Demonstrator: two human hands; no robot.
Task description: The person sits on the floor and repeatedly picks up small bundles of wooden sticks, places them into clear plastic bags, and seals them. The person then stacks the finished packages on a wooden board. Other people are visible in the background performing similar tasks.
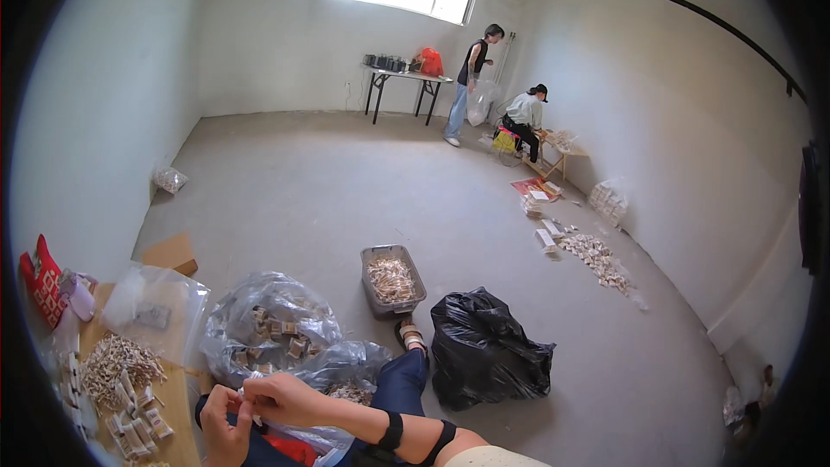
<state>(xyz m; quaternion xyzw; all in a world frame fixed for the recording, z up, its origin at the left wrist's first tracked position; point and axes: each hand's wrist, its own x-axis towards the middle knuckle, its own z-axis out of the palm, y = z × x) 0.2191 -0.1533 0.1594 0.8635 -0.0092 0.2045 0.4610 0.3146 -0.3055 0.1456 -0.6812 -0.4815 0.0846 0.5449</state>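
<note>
At lower left, the left hand (233, 419) and right hand (281, 398) meet, fingertips pinching what seems a small pale piece (258, 420), too small to identify; a light grip near its ends should keep it steady. Leftward, one heap of sticks (121, 367), uncountable, lies on one wooden table (183, 402). Centre: one grey tub (396, 306), one black bag (488, 350). Upper right: two people, one standing (471, 69), one seated (523, 111).
</note>
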